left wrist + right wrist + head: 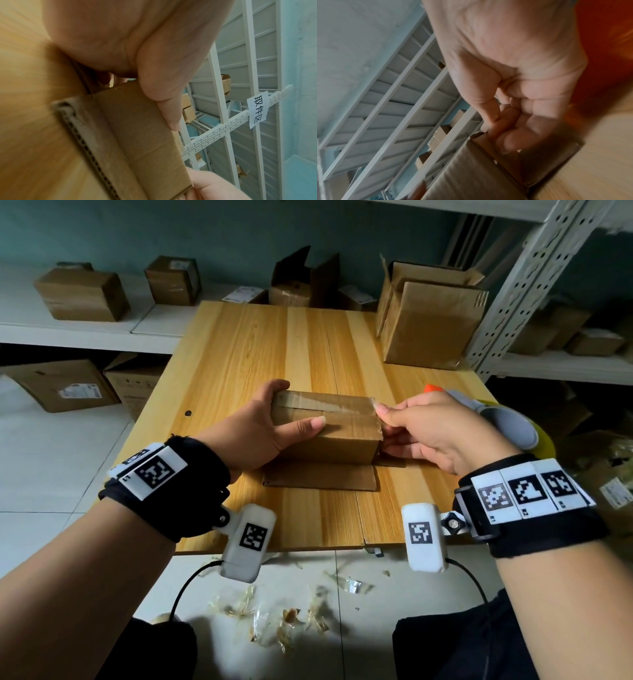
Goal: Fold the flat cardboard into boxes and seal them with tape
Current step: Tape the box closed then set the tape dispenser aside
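A small cardboard box (329,440) stands in the middle of the wooden table (274,344), with its lower flaps spread flat on the wood. Clear tape (342,405) runs along its top seam. My left hand (291,409) grips the box's left end, thumb on the near top and fingers over the far side. My right hand (383,416) pinches the tape end at the box's right top edge, with its other fingers against the end face. In the left wrist view, the thumb (164,108) lies along the box (145,135). In the right wrist view, the fingertips (498,121) meet at the box's corner (471,175).
A tape dispenser (507,426), orange, grey and yellow, lies on the table behind my right hand. An open cardboard box (428,326) stands at the back right. White shelves hold several boxes (82,292), and a metal rack upright (513,285) rises on the right. Tape scraps (274,621) litter the floor.
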Motion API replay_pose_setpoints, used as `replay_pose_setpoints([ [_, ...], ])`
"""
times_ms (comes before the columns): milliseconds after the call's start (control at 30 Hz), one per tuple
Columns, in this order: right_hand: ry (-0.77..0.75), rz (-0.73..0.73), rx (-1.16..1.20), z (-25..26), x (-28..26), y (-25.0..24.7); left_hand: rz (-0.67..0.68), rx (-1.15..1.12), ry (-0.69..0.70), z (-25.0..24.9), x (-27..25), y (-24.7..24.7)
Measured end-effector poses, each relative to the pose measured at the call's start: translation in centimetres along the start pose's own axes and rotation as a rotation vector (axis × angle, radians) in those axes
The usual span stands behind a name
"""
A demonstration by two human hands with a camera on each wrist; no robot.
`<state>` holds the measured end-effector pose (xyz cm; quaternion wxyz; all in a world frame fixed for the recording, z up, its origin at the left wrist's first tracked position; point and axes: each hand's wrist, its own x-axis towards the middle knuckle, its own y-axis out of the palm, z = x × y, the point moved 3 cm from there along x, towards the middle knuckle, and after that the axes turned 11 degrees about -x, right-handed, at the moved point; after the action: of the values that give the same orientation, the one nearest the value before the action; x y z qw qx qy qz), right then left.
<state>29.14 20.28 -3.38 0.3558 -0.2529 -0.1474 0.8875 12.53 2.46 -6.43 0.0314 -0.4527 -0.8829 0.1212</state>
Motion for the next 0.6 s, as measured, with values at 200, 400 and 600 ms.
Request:
replay_pose_setpoints([
  [200,0.09,0.037,0.186,-1.2,0.5,0.8,-0.016,-0.025,0.011,-0.1,-0.2,0.5],
  [400,0.112,0.059,0.156,-1.6,0.3,0.8,-0.022,-0.001,0.001,-0.3,-0.4,0.4],
  [600,0.038,-0.11,0.04,-1.3,-0.2,0.5,-0.015,-0.045,-0.023,-0.7,-0.7,0.6],
])
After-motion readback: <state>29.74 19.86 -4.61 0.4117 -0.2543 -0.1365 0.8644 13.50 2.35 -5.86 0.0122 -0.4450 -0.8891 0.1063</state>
